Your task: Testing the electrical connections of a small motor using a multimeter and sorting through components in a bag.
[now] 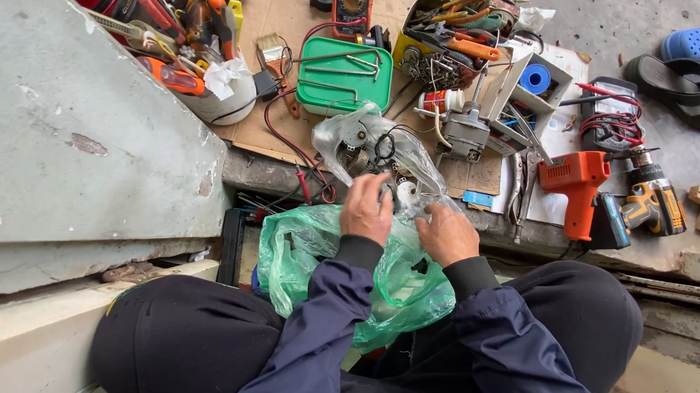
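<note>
My left hand (365, 208) and my right hand (446, 233) are both at a clear plastic bag (379, 150) that holds small metal and white parts and some black wire. Both hands pinch the clear plastic near its lower end. Under them a green plastic bag (309, 252) lies across my lap, bunched and partly open. My dark blue sleeves cover both wrists. What my fingertips hold inside the clear bag is hidden.
A green lidded box (343, 83), a multimeter (353, 2) with red leads, an orange soldering gun (576, 187), a yellow cordless drill (650, 198), a small motor (465, 133), pliers and screwdrivers crowd the cardboard ahead. A grey slab (78, 116) stands left; sandals (683, 79) lie right.
</note>
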